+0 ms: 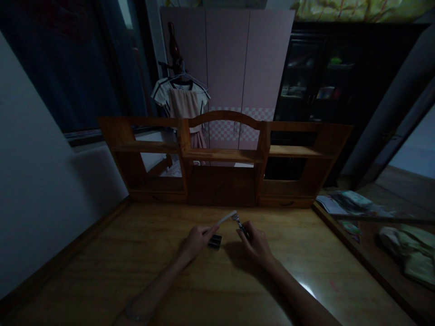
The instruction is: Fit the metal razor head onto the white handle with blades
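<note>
My left hand [197, 241] is closed around one end of a slim whitish stick [227, 217], which slants up to the right. It may be a toothbrush, but its detail is too dim to tell. In my right hand [255, 240] is a razor [239, 222] with a shiny head and a dark handle, tilted up to the left. The stick's far end is at the razor's head; whether they touch I cannot tell. Just right of my left hand, a small black sectioned case [215, 242] lies on the wooden tabletop [163, 280].
A wooden shelf unit [220, 156] runs along the tabletop's far edge. Papers and magazines [353, 203] lie beyond the right edge, with pale green cloth [413, 253] nearby. A white wall [50, 181] borders the left side.
</note>
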`<state>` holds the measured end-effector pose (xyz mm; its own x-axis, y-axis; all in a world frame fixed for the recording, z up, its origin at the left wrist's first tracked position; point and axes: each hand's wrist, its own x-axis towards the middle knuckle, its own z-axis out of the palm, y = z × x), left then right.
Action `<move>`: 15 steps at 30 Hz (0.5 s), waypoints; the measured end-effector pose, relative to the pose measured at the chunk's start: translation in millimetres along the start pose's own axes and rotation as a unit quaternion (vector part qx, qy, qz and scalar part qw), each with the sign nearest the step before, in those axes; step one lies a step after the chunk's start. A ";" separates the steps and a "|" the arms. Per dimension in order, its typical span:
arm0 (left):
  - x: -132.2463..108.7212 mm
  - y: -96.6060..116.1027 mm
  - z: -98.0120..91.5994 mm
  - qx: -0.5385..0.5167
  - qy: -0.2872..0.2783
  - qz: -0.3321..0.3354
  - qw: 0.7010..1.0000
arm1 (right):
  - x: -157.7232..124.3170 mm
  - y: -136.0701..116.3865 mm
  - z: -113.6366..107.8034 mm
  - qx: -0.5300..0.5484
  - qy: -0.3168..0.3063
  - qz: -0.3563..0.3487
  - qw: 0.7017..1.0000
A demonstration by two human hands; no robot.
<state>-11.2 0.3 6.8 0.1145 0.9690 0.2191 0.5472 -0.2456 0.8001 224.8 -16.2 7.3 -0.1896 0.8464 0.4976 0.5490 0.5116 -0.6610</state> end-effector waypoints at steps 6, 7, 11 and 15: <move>1.7 -3.3 -1.3 0.027 0.024 0.007 0.999 | 1.8 2.3 -0.7 -0.006 0.008 0.008 1.000; 1.3 -3.0 -1.1 0.024 0.020 0.013 0.999 | 1.7 2.0 -0.8 -0.007 0.004 0.008 1.000; -0.1 -0.5 -0.1 0.032 -0.003 0.019 0.999 | 1.1 0.8 -1.1 -0.003 -0.004 0.006 1.000; -0.5 1.2 -1.2 0.042 0.015 0.000 0.999 | 1.0 0.6 -1.5 -0.002 0.002 0.004 1.000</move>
<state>-11.6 -0.5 8.3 0.0912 0.9673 0.2366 0.6148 -0.2416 0.7508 226.1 -15.3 8.3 -0.1815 0.8494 0.4955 0.5532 0.5048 -0.6627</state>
